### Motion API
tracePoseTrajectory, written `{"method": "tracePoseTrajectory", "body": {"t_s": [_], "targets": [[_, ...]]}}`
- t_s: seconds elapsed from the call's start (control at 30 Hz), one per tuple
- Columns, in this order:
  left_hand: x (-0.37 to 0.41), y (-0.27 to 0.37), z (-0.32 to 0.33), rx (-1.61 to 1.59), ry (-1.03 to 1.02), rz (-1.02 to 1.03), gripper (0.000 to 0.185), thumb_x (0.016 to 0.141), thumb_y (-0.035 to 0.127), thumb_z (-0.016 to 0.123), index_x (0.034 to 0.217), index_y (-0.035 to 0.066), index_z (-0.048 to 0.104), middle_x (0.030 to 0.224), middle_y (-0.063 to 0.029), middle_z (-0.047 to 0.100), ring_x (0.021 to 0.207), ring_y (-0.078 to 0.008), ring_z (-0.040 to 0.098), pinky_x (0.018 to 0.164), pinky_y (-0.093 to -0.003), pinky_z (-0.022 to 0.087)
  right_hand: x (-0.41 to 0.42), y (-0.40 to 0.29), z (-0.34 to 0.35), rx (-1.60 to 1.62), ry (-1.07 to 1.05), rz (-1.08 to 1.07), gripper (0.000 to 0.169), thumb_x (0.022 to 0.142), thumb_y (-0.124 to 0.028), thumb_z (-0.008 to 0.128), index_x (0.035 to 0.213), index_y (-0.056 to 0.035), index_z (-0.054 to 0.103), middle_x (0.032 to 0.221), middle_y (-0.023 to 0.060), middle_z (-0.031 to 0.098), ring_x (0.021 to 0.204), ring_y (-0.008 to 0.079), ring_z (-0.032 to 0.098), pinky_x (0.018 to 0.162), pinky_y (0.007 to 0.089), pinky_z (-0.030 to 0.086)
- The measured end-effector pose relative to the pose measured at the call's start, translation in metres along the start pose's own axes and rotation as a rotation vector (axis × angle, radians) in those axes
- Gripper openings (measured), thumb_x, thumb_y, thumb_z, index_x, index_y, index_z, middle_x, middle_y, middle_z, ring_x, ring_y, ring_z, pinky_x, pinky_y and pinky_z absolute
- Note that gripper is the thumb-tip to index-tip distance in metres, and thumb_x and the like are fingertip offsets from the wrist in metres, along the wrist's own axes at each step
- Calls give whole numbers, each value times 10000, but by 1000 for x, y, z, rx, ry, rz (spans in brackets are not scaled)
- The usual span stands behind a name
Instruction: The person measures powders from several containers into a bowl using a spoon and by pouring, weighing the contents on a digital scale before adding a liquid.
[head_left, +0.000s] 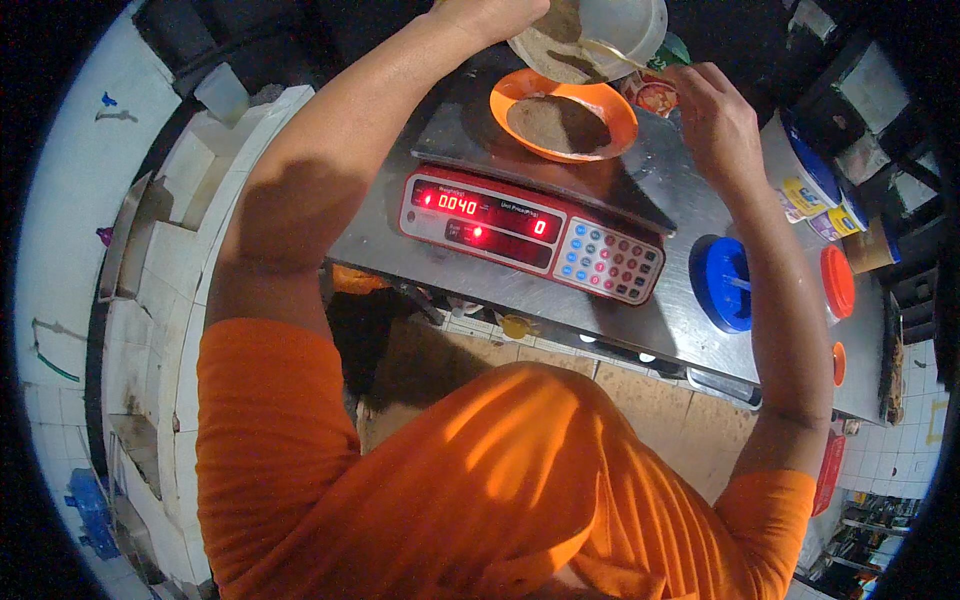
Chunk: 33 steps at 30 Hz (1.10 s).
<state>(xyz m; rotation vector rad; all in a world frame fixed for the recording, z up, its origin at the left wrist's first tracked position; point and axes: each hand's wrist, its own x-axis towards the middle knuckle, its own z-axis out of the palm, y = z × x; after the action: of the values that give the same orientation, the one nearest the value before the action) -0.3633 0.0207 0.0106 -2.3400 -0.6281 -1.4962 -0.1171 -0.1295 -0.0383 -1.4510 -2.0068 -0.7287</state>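
At the top edge, my left hand (491, 19) grips a translucent plastic tub (637, 22), which is tilted and holds grey-brown powder (555, 56). The picture's edge cuts off part of this hand. My right hand (716, 112) pinches the handle of a pale spoon (619, 56) whose head reaches into the tub. Just below the tub, an orange bowl (626, 127) with similar powder (559, 124) in it rests on the metal platter (465, 142) of a digital scale. The scale's red front panel (480, 255) shows lit red digits beside a keypad (607, 259).
The scale stands on a stainless steel table (682, 330). Right of it lies a blue lid (724, 289), partly behind my right forearm. Farther right are a red-lidded container (836, 283) and white tubs with blue lids (810, 172). A tiled ledge (180, 255) runs along the left.
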Motion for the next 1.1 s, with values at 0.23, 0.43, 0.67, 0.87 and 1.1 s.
{"method": "tracePoseTrajectory", "body": {"t_s": [0.23, 0.43, 0.67, 0.87, 1.1], "targets": [[1, 1, -3, 6, 10, 9, 269, 785, 10, 571, 1031, 13, 462, 1013, -252, 552, 977, -477, 574, 840, -539, 488, 4, -2, 2, -32, -18, 23, 231, 934, -62, 581, 1144, -95, 673, 1084, 123, 673, 921, 365, 687, 773, 443, 572], [1, 2, -6, 14, -18, -28, 267, 788, 5, 571, 1032, 11, 461, 1013, -251, 551, 981, -477, 575, 843, -538, 486, 2, -1, 16, -62, -13, 11, 170, 886, -125, 603, 1044, -130, 664, 1015, 126, 664, 901, 373, 683, 745, 467, 571], [0, 3, -9, 5, -28, -55, 262, 788, 2, 565, 1031, 6, 469, 1025, -259, 557, 986, -481, 574, 843, -543, 478, -2, -21, 15, -26, -63, 12, 221, 895, -115, 593, 1093, -79, 683, 1107, 157, 679, 920, 384, 691, 770, 469, 582], [0, -3, -6, -21, 4, -25, 250, 785, 0, 554, 1020, 12, 470, 1011, -257, 555, 975, -488, 569, 833, -550, 471, -8, -22, 1, 89, -37, 12, 250, 886, -51, 596, 1115, -69, 694, 1068, 170, 683, 910, 383, 692, 790, 451, 577], [2, -2, -7, -20, -12, -37, 240, 793, 2, 549, 1015, 13, 458, 1006, -259, 552, 967, -491, 567, 820, -558, 465, -4, -12, -16, 105, -5, 50, 209, 935, -49, 601, 1124, -52, 690, 1028, 160, 670, 896, 378, 672, 772, 426, 549]]}}
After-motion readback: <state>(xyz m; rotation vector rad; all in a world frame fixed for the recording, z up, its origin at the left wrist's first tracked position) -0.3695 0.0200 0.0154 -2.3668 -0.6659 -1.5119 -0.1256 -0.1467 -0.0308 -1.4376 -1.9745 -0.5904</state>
